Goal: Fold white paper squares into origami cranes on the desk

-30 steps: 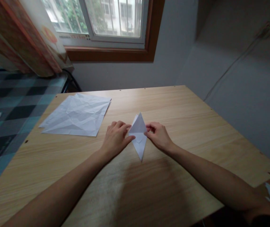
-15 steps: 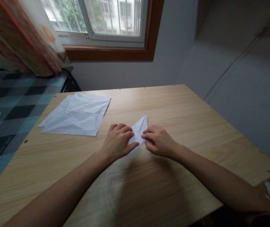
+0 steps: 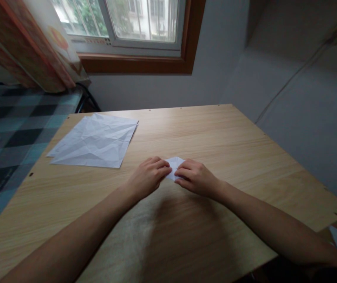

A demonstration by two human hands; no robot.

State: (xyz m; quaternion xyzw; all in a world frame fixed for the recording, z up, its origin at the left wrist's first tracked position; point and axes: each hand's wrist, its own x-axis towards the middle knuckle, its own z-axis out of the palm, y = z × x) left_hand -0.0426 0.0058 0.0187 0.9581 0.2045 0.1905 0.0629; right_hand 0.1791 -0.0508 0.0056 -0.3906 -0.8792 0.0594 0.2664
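Observation:
A small folded white paper (image 3: 174, 163) lies flat on the wooden table (image 3: 221, 141), mostly covered by both hands. My left hand (image 3: 147, 177) presses on its left side with curled fingers. My right hand (image 3: 194, 177) presses on its right side, fingertips meeting the left hand's over the paper. Only the paper's far corner shows between the fingers.
Creased white paper sheets (image 3: 94, 140) lie stacked at the table's far left. A checked bedspread (image 3: 11, 137) is to the left of the table, a window (image 3: 121, 23) and curtain (image 3: 32, 43) behind it. Grey walls stand close at the back and right.
The folded paper, held up as a pointed diamond shape a second ago, has been laid down and flattened. Both hands have closed in over it.

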